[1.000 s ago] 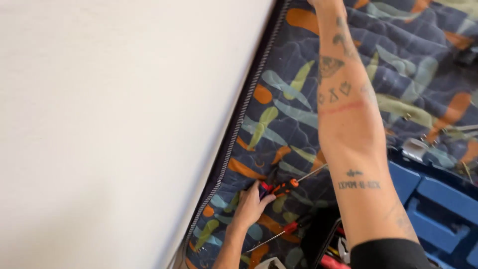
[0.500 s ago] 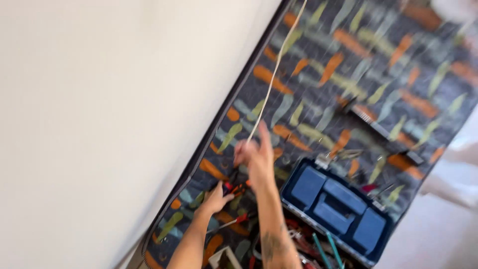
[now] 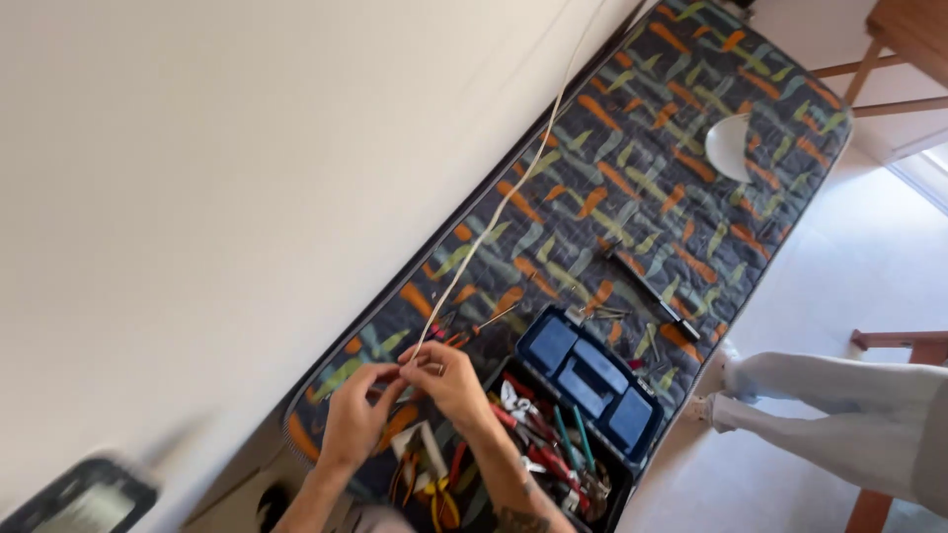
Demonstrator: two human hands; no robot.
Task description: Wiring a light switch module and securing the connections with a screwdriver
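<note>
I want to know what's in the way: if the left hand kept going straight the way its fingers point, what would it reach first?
The left hand points up and right, at the thin white cable it already pinches beside the right hand. Past that, likely the screwdrivers on the patterned mat, though depth is unclear.

Bright daylight from right; soft shadows, pale wall (image 3: 197, 197) slightly washed out, motion blur at lower-left corner.

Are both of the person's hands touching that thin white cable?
Touching. The head view shows the left hand and the right hand meeting at the lower end of the white cable, fingertips pinched on it above the patterned mattress.
</note>
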